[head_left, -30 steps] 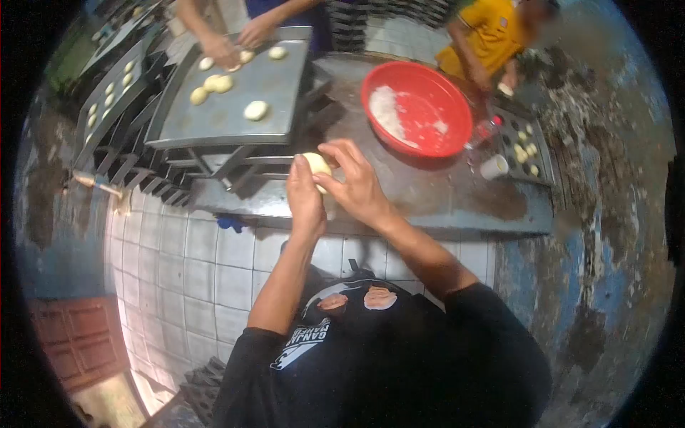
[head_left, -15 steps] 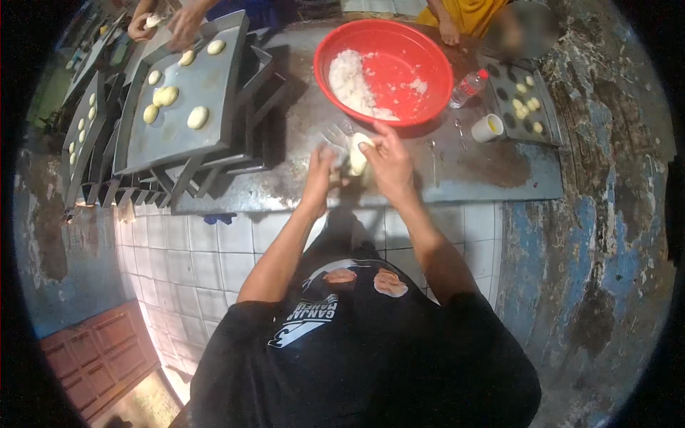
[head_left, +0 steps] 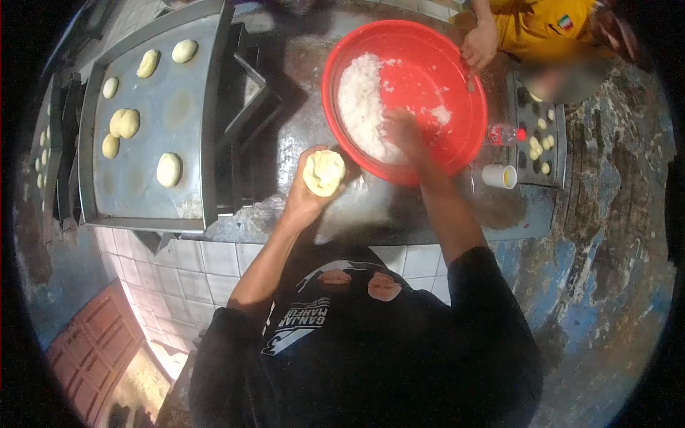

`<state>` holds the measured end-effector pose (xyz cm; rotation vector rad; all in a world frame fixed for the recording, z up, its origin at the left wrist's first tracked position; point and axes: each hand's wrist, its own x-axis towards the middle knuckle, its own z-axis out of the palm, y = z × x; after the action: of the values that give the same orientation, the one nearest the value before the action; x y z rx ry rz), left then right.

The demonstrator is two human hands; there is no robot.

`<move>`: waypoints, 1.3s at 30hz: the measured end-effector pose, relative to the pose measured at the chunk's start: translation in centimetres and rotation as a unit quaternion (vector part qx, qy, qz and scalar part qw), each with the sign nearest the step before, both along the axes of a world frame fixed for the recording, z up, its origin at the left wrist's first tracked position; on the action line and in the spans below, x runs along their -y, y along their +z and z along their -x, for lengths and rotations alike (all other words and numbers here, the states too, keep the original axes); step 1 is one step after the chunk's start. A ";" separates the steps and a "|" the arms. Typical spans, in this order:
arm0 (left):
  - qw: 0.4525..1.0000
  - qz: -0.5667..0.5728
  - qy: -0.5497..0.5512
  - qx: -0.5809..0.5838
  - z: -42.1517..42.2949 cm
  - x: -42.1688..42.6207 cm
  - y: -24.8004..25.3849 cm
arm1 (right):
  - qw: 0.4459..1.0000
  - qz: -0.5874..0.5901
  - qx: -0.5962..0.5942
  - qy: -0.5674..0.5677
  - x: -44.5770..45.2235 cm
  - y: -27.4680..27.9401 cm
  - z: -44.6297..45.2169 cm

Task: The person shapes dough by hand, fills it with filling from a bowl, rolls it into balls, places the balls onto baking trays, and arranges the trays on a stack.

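My left hand is wrapped round a flattened, cupped piece of pale yellow dough, above the table's front part. Inside the red basin, my right hand reaches to the white crumbly filling; its fingers are blurred, so what they hold cannot be made out. At the left, a metal tray bears several round dough pieces, one of them near its front right corner.
A co-worker's hand is at the basin's far right rim. To the right are a bottle, a white cup and a dark moulded tray with small dough balls. Metal racks stand beside the left tray.
The dough was between both hands; now only my left hand has it, opened into a cup shape. My right hand has moved forward into the basin. The co-worker's hand has come to the basin rim.
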<state>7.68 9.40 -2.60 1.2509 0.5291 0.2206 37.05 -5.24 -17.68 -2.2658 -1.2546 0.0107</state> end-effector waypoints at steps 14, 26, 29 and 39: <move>0.984 -0.176 -0.032 0.018 -9.0 -2.4 2.2 | 0.892 -0.102 -0.435 -0.069 3.1 10.5 -2.8; 0.975 -0.220 -0.010 -0.011 -7.2 -0.1 2.9 | 0.955 0.006 -0.295 0.019 3.6 16.3 -0.2; 0.976 -0.217 -0.001 -0.020 -6.2 0.2 4.3 | 0.981 0.099 -0.166 0.025 5.0 10.8 -2.9; 0.973 -0.216 0.066 -0.056 -3.1 -3.0 3.1 | 0.967 0.250 -0.011 -0.041 1.3 -3.0 -3.8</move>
<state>10.75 12.37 0.49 1.6591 0.6866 0.3946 40.87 -6.50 -20.64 -2.7329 -1.2490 0.3582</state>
